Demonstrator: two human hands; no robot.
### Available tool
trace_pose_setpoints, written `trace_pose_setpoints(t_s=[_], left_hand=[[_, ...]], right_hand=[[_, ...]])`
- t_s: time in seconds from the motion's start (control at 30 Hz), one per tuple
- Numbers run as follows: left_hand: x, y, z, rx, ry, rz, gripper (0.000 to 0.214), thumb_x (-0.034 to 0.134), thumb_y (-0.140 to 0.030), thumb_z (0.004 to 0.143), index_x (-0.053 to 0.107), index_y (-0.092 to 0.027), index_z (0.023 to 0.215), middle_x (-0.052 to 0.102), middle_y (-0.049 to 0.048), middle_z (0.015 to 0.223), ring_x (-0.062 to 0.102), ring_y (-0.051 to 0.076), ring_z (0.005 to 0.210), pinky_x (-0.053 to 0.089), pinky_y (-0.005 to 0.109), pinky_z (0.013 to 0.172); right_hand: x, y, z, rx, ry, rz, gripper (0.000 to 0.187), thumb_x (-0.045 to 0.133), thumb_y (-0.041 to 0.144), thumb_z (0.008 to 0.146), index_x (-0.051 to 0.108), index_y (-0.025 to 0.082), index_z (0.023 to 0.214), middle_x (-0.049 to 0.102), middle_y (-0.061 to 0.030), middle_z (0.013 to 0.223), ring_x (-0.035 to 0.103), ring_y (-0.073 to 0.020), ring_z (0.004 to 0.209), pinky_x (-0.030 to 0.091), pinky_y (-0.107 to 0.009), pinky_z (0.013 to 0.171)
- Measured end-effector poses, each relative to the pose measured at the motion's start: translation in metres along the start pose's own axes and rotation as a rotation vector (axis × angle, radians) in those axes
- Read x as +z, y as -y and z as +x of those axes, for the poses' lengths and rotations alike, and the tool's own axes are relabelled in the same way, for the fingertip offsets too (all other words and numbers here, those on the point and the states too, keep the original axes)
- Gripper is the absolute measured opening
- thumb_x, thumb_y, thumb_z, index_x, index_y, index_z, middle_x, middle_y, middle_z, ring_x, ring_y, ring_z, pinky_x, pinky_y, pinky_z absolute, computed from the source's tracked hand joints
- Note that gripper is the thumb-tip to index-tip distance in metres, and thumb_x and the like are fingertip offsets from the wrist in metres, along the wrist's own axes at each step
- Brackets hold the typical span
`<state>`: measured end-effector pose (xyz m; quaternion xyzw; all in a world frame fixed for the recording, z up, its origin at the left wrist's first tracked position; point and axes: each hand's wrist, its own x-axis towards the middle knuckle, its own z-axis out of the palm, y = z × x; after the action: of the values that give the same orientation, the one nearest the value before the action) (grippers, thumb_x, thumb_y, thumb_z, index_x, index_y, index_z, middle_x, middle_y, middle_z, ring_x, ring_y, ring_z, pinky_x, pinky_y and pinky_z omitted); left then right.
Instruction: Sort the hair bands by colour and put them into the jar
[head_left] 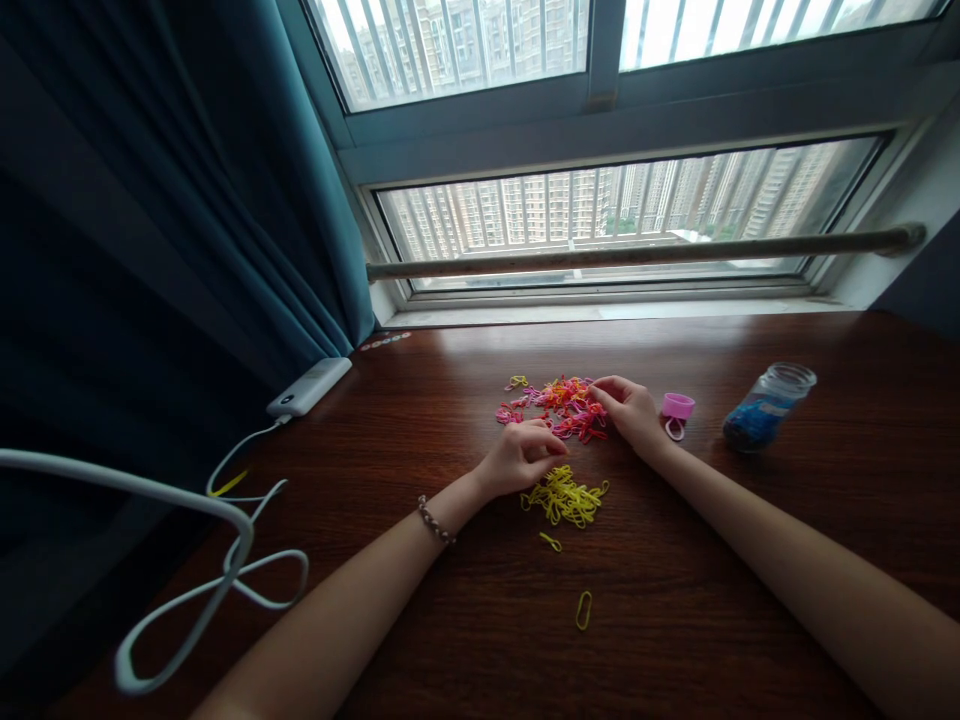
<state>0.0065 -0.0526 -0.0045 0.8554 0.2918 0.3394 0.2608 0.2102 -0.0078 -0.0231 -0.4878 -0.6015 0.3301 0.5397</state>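
A mixed heap of small pink, red and orange rubber bands [564, 404] lies on the dark wooden table [675, 600]. Just nearer me sits a separate heap of yellow bands [566, 497]. My left hand [521, 458] rests curled between the two heaps, fingers pinched together over the yellow ones. My right hand [628, 408] pinches at the right edge of the mixed heap. What either pinch holds is too small to see. Two stray yellow bands [583, 608] lie nearer the table's front.
A pink lid [677, 405] with a pink band beside it lies right of my right hand. Farther right a clear jar [768, 408] lies on its side. A white power bank [309, 386] and white cable [225, 560] occupy the left. Window sill behind.
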Motion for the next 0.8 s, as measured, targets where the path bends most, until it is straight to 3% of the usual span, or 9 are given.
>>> trace_pose_setpoints(t_s=[0.1, 0.2, 0.3, 0.47, 0.8], left_hand=[[0.000, 0.001, 0.001, -0.006, -0.041, 0.065, 0.014, 0.059, -0.027, 0.076, 0.066, -0.016, 0.081, 0.064, 0.0053, 0.074, 0.056, 0.015, 0.074, 0.045, 0.028, 0.072], [0.000, 0.005, 0.003, -0.044, -0.214, 0.193, 0.018, 0.063, -0.034, 0.073, 0.065, -0.017, 0.080, 0.064, 0.0059, 0.082, 0.056, 0.018, 0.083, 0.043, 0.034, 0.081], [0.000, 0.009, 0.004, -0.104, -0.334, 0.225, 0.024, 0.066, -0.037, 0.070, 0.062, -0.017, 0.083, 0.064, 0.0056, 0.084, 0.056, 0.019, 0.083, 0.044, 0.034, 0.080], [0.001, 0.013, 0.003, -0.067, -0.340, 0.172, 0.014, 0.059, -0.030, 0.077, 0.063, -0.018, 0.073, 0.066, 0.0032, 0.074, 0.056, 0.017, 0.074, 0.045, 0.031, 0.075], [0.000, 0.012, 0.001, -0.114, -0.393, 0.125, 0.014, 0.057, -0.029, 0.078, 0.065, -0.017, 0.076, 0.065, 0.0047, 0.074, 0.057, 0.017, 0.073, 0.045, 0.030, 0.072]], right_hand=[[0.003, 0.006, -0.003, 0.050, 0.065, 0.164, 0.029, 0.061, 0.042, 0.070, 0.062, 0.015, 0.082, 0.067, -0.0062, 0.072, 0.062, -0.0174, 0.066, 0.049, -0.028, 0.059], [0.008, 0.015, -0.009, 0.020, 0.182, 0.229, 0.028, 0.061, 0.041, 0.071, 0.062, 0.015, 0.082, 0.066, -0.0050, 0.071, 0.061, -0.0156, 0.066, 0.049, -0.027, 0.062], [0.015, 0.025, -0.016, -0.041, 0.297, 0.230, 0.026, 0.061, 0.040, 0.072, 0.064, 0.016, 0.081, 0.066, -0.0045, 0.074, 0.061, -0.0149, 0.068, 0.049, -0.027, 0.065], [0.018, 0.031, -0.022, -0.072, 0.325, 0.146, 0.022, 0.061, 0.037, 0.073, 0.067, 0.017, 0.080, 0.067, -0.0039, 0.077, 0.061, -0.0150, 0.069, 0.049, -0.026, 0.064], [0.012, 0.026, -0.018, -0.012, 0.289, 0.159, 0.026, 0.062, 0.040, 0.071, 0.066, 0.015, 0.077, 0.067, -0.0042, 0.073, 0.061, -0.0155, 0.066, 0.048, -0.027, 0.063]])
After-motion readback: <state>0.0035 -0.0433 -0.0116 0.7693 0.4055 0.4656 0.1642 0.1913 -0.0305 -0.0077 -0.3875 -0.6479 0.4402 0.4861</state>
